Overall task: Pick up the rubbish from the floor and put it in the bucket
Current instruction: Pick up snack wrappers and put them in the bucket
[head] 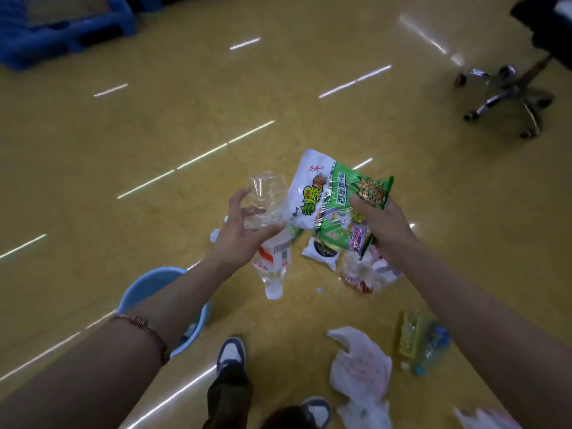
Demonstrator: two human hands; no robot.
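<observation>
My left hand (244, 232) grips a clear plastic bottle (270, 230) with a red-and-white label, its white cap pointing down. My right hand (382, 226) holds a bunch of snack wrappers (337, 196), white and green. A light blue bucket (145, 286) stands on the floor under my left forearm, partly hidden by it. More rubbish lies on the yellow floor: a small white packet (322, 253), a clear bag with red print (365, 274), a white plastic bag (360, 366) and a crushed green-and-blue bottle (422, 342).
My two shoes (231, 354) stand at the bottom centre. An office chair with a chrome wheeled base (507, 94) is at the far right. A blue object (62, 29) sits at the far left. Another white bag (483, 419) lies at the bottom right edge.
</observation>
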